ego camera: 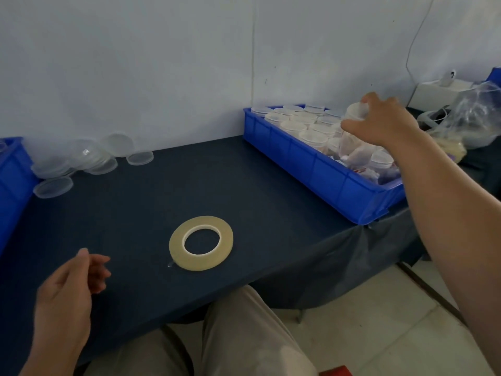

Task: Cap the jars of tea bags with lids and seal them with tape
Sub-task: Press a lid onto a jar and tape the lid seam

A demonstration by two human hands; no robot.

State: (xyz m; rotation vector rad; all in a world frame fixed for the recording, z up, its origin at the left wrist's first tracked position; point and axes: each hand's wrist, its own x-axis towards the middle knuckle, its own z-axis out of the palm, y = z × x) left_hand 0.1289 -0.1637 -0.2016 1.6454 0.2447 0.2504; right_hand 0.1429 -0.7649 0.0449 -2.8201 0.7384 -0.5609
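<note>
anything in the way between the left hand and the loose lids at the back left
Nothing visible does. Only dark tablecloth lies between the left hand and the lids; the tape roll sits off to the right of that path.

Your right hand [385, 123] gripped a jar [353, 112] by its top, above the other jars [295, 123] standing in the blue bin [311, 164] at the right edge of the table [135, 213]. Your left hand [67, 291] hovered over the near left corner, fingers loosely curled and holding nothing, with the tape [201, 242] lying flat to its right. Loose lids [81, 158] lay heaped at the back left by the wall, beside a second bin [10, 180].
</note>
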